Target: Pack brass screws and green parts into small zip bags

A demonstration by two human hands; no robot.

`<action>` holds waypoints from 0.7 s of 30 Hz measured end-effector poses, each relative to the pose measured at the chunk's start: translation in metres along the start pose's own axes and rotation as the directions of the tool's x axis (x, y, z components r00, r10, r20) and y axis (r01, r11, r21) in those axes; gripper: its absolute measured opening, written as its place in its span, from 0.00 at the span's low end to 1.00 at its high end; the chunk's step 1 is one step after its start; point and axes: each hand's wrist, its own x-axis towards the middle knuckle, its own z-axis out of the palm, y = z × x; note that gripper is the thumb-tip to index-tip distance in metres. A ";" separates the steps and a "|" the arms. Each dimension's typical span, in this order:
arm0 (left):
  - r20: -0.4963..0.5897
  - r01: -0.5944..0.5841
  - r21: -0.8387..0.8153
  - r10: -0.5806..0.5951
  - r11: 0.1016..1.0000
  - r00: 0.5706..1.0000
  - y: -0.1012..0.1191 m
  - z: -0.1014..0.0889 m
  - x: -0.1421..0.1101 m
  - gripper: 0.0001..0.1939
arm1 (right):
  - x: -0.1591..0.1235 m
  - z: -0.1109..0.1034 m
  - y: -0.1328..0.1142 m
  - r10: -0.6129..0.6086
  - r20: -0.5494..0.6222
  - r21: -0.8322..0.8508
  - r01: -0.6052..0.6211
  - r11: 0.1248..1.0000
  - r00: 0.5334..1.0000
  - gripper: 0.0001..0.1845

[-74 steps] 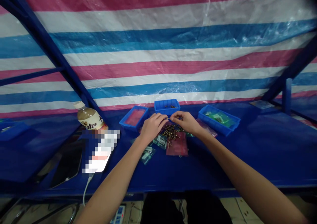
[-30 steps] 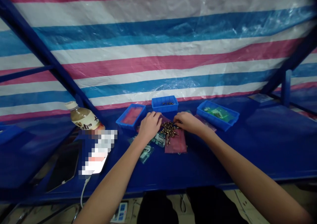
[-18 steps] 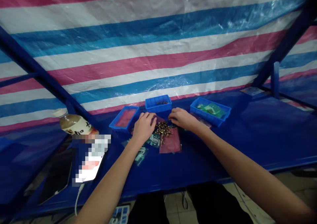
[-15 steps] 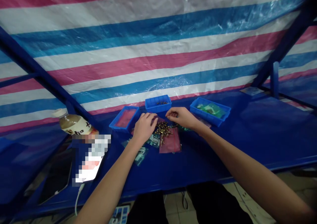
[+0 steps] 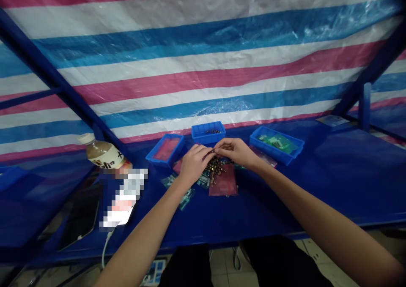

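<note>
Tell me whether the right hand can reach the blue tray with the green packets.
Probably yes: the right hand is close to the blue plastic tray, with only a flat pink bag between them, nothing tall.

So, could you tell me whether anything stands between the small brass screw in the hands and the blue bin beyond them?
Nothing visible does. The small brass screw, pinched between the left hand and right hand, sits in front of the small blue plastic bin; the pile of brass screws lies nearer the person.
</note>
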 end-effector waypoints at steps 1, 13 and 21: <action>0.010 0.002 0.020 -0.002 1.000 1.000 0.000 -0.001 0.000 0.12 | 0.000 -0.001 -0.001 -0.012 -0.001 -0.032 0.012 0.999 1.000 0.11; 0.166 -0.015 0.250 -0.028 0.968 0.986 -0.001 -0.012 0.004 0.16 | 0.000 -0.001 -0.001 -0.149 -0.031 -0.517 0.112 0.848 0.988 0.09; 0.122 0.136 0.473 -0.217 0.871 0.968 -0.014 -0.028 0.006 0.18 | 0.063 -0.035 -0.006 -0.212 -0.137 -0.701 0.056 0.711 0.968 0.13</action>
